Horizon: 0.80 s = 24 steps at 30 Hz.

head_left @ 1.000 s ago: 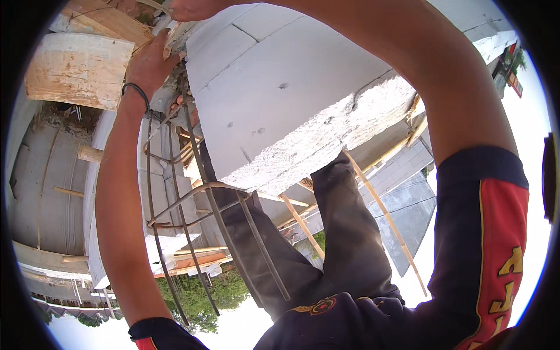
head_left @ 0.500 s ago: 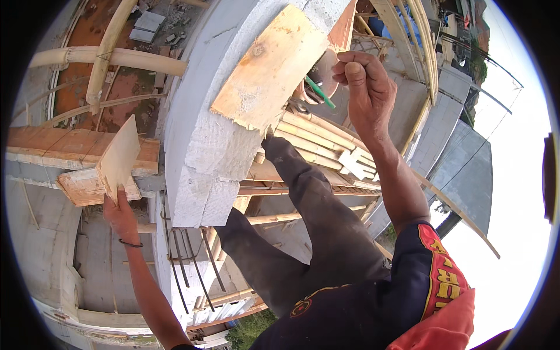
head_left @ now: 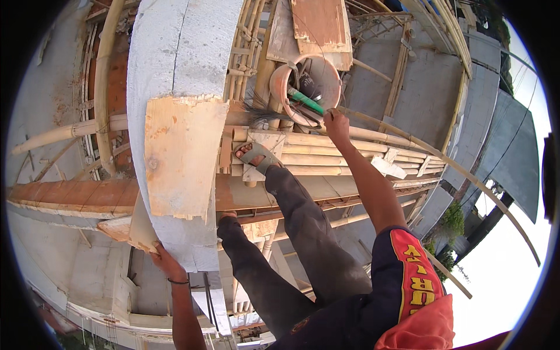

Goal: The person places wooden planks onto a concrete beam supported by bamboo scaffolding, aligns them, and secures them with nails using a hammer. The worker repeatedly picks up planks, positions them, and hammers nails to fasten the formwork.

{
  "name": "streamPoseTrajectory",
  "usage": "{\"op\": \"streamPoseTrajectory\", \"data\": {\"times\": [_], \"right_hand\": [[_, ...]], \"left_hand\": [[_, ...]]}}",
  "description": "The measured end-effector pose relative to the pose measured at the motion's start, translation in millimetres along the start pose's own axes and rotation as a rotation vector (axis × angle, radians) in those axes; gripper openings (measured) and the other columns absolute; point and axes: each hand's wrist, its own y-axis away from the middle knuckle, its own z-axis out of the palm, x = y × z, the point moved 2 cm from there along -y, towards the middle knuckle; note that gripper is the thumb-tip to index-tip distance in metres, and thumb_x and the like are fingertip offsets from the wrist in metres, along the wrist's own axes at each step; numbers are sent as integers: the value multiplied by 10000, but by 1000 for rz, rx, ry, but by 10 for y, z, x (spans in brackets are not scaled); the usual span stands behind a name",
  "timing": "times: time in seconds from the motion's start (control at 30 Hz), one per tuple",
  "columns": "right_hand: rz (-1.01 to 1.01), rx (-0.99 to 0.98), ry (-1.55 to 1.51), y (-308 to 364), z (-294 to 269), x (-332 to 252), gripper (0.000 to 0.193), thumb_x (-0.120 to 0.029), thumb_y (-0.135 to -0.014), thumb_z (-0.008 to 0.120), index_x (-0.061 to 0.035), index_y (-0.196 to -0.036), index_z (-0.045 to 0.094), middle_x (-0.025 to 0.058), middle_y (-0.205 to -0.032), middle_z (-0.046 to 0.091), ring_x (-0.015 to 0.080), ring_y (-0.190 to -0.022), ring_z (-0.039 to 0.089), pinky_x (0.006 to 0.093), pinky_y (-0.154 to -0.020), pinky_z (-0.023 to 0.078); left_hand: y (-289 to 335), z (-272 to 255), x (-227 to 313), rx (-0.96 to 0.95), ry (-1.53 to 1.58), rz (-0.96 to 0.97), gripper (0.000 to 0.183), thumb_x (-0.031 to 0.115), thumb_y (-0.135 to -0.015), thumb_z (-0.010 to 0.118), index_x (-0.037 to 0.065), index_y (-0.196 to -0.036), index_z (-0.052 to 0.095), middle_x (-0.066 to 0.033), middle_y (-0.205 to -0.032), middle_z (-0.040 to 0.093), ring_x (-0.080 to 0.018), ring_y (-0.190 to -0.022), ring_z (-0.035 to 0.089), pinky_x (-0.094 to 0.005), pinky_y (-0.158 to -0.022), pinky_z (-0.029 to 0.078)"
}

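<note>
Beside the pale wall [head_left: 154,52], the left hand [head_left: 169,263] grips a probably light, stiff board [head_left: 142,227] by its lower edge; the right hand's [head_left: 337,127] grip is unclear.

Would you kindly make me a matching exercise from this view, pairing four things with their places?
Things:
1. Left hand
2. Wide board
3. Green handle
4. Right hand

Places:
A. Slanting inside the bucket
B. By the end of the green handle
C. Lying on the white wall
D. At the lower edge of the thin panel

Pairs: 1-D, 2-C, 3-A, 4-B
</note>
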Motion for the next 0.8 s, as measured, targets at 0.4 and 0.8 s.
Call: {"op": "streamPoseTrajectory", "data": {"times": [0.4,0.8], "right_hand": [[735,-474,-1154,-1545,920,-496,374,-372,-965,468,-29,-1039,599,91,-826,654,172,-675,626,289,-599,520],[360,-206,206,-723,590,514,365,-347,-882,547,-16,-982,662,192,-1027,650,403,-907,639,493,-814,493]], "left_hand": [[-124,134,-17,224,119,-244,486,335,-984,471,-46,-1284,429,-164,-1284,521,-255,-1119,526,-370,-973,425],[-194,60,-198,256,152,-216,473,311,-981,455,-40,-1299,448,-162,-1281,526,-268,-1107,538,-381,-960,447]]}}
